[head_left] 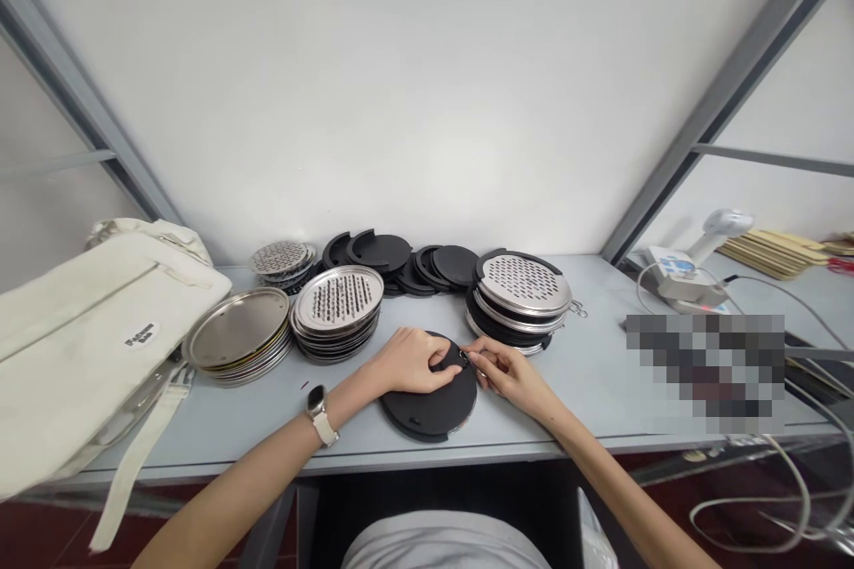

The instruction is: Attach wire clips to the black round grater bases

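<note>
A black round disc (431, 412) lies at the front of the table, with a small hole near its lower edge and a thin metallic rim showing at the right. My left hand (414, 359) rests over its upper part, fingers curled and thumb stretched toward the right edge. At that edge is a small metal ring (463, 356), pinched between the fingertips of my right hand (502, 371). Whether the ring passes through the disc is hidden by my fingers. Right behind stands a stack of perforated metal grater plates and black discs (524, 284), with metal rings hanging off its right side.
Stacked grater plates (339, 298), plain metal plates (238, 326) and small perforated discs (280, 258) stand left. Black discs (380, 252) lie along the wall. A cream bag (100, 329) sits far left. At right are a white scanner (717, 231), cables and a blurred-out patch (707, 364).
</note>
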`<state>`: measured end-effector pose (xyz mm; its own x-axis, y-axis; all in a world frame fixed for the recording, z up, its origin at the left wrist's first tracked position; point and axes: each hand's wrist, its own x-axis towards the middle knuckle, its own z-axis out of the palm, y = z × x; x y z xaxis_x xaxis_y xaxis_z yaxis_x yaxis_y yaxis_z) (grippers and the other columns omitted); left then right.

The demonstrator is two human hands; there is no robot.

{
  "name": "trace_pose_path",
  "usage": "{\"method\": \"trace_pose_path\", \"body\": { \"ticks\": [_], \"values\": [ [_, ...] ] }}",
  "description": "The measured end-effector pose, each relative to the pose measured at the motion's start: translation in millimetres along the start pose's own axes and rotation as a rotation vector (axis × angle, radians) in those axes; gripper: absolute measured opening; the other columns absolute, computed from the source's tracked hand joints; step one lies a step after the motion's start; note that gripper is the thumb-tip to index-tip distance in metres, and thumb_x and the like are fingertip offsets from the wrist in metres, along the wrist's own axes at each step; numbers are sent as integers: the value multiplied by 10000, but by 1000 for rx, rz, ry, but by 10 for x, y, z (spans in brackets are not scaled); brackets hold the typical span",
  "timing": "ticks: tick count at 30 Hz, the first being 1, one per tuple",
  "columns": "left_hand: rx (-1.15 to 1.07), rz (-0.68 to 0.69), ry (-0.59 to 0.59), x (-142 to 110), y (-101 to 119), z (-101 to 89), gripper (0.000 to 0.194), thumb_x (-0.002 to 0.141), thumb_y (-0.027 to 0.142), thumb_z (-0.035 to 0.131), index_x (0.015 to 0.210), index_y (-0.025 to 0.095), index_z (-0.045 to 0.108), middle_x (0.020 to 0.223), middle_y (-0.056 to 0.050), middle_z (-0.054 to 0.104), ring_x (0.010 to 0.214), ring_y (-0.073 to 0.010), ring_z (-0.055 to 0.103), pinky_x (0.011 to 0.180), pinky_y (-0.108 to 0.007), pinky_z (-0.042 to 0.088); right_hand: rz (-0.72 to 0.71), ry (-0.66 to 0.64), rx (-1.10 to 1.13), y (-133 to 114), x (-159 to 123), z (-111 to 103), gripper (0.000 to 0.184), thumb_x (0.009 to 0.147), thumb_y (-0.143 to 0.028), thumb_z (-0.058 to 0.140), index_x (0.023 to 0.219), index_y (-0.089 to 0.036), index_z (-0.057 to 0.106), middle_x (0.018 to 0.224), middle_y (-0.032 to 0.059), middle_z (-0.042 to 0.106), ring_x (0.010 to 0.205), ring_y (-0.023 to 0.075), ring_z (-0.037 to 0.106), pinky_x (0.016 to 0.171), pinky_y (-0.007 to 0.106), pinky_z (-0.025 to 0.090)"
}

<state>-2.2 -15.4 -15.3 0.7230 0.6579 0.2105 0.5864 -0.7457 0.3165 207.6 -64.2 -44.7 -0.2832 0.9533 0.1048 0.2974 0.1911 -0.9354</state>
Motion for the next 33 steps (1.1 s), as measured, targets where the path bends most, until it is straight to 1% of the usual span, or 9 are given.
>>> {"method": "trace_pose_path", "body": {
  "ticks": [6,10,18,26,33],
  "values": [
    [9,-13,6,-1,6,-7,310,817,460,579,664,201,503,544,33,505,503,-123,459,504,-276,217,-22,-10,7,-45,14,6,384,918,-554,477,874,-182,559,530,-62,462,476,94,393,494,229,303],
    [11,-14,7,2,-2,1,319,811,470,581,659,204,495,538,31,492,506,-127,452,502,-276,210,-5,-24,21,-53,15,9,374,921,-542,477,895,-179,560,528,-64,457,463,89,376,476,226,289],
    [0,-18,3,0,-3,-17,312,808,478,582,671,206,515,532,32,484,499,-128,441,509,-275,219,13,-45,16,-74,26,-6,396,909,-574,477,901,-184,548,530,-62,473,451,87,374,466,224,286],
    [-8,-24,12,-3,-7,-12,316,801,467,592,658,205,487,536,36,489,499,-122,431,503,-267,209,8,-24,42,-50,-11,18,369,922,-547,478,916,-184,544,542,-63,465,461,84,376,473,220,289],
    [-8,-28,11,1,-7,-1,321,795,474,601,658,205,491,543,29,513,517,-132,467,505,-263,206,30,-11,62,-14,-32,34,353,925,-536,484,964,-187,519,534,-71,448,461,85,371,465,217,286]
  ]
}}
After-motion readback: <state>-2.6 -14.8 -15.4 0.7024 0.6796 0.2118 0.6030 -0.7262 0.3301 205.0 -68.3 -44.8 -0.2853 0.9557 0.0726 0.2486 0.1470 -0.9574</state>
